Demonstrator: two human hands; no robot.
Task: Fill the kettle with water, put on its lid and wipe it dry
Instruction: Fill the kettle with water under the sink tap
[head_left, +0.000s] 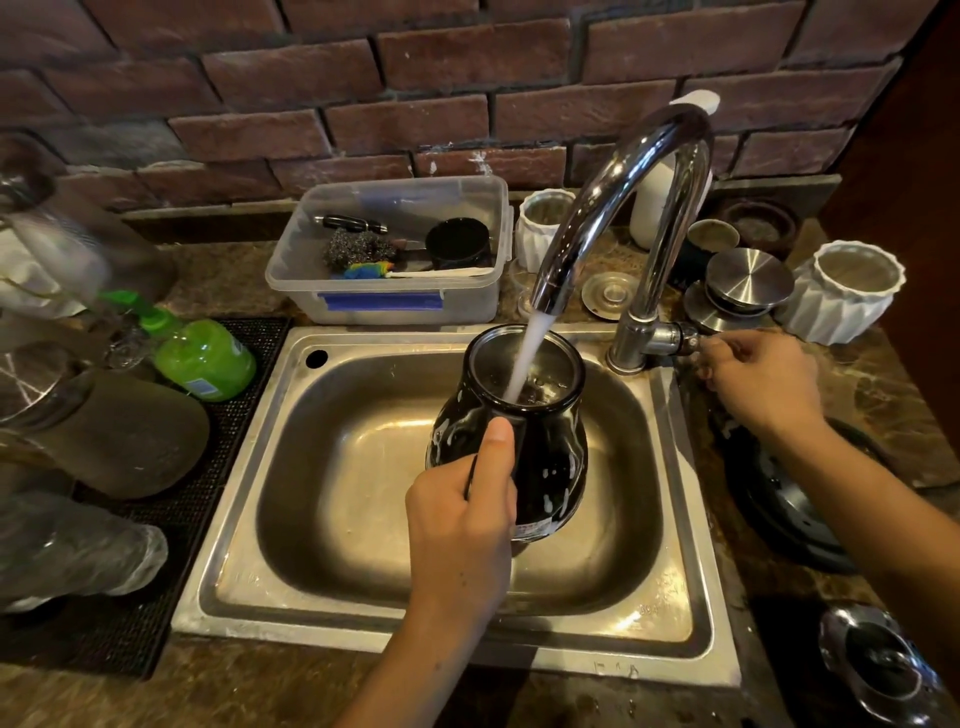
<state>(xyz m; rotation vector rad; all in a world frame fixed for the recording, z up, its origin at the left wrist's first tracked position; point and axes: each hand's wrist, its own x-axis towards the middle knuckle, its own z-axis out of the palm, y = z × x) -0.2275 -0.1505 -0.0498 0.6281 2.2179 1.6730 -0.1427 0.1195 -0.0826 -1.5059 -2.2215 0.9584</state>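
Observation:
A black kettle hangs over the steel sink, tilted a little, its open mouth under the chrome tap. A white stream of water runs from the spout into the kettle. My left hand grips the kettle's handle, thumb on top. My right hand pinches the tap's small lever at the base of the tap. A round metal lid lies on the counter behind the tap, to the right.
A clear plastic box with scrubbers and a black cup stands behind the sink. A green soap bottle and glass jars lie on a black mat at the left. White ribbed pots stand at the right. A black round base sits right of the sink.

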